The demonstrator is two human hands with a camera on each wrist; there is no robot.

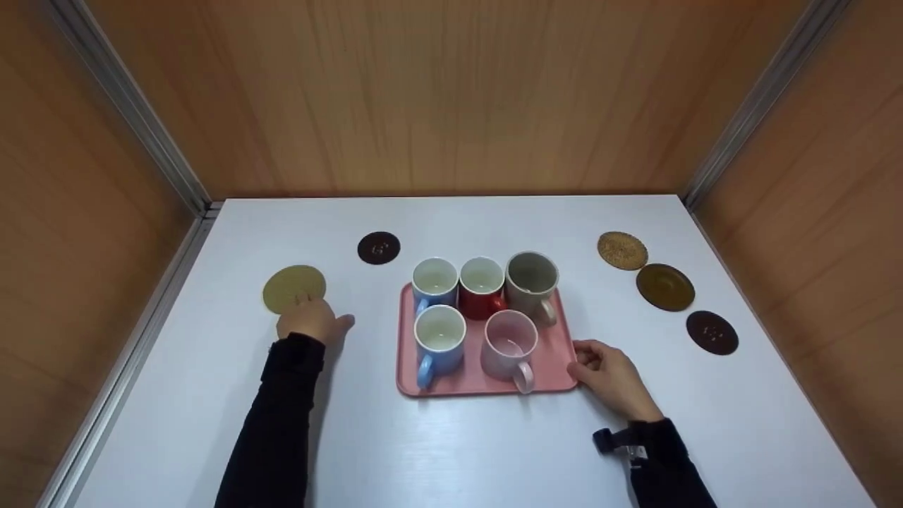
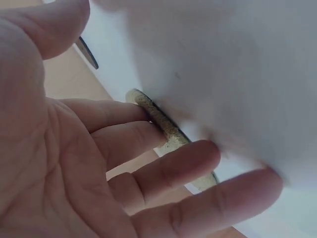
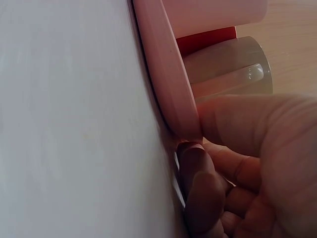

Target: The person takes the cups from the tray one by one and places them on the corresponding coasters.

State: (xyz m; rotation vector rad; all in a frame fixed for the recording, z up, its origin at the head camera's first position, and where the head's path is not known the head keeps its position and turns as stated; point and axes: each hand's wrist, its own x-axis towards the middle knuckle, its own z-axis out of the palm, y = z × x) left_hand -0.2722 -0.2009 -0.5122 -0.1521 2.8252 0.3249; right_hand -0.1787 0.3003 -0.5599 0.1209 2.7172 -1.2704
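Note:
My left hand (image 1: pixel 308 321) reaches over the near side of a round gold-green coaster (image 1: pixel 291 281). In the left wrist view its fingers are loosely extended, some overlapping the coaster's rim, with the thumb held apart. Right of centre, my right hand (image 1: pixel 612 377) pinches the near right corner of a pink tray (image 1: pixel 469 385), thumb on the rim and fingers curled at its edge. On the tray stand a light-blue mug (image 1: pixel 435 286) at the back left, a red mug (image 1: pixel 482 303), a grey-beige mug (image 1: pixel 518 300), another light-blue mug (image 1: pixel 444 358) and a pink mug (image 1: pixel 502 365) in front.
A dark coaster (image 1: pixel 379 248) lies behind and left of the tray. Toward the table's right edge lie a tan coaster (image 1: pixel 622 250), an olive-brown coaster (image 1: pixel 665 287) and another dark coaster (image 1: pixel 712 333). Wooden panels (image 1: pixel 451 99) enclose the white table (image 1: pixel 423 451) at the back and sides.

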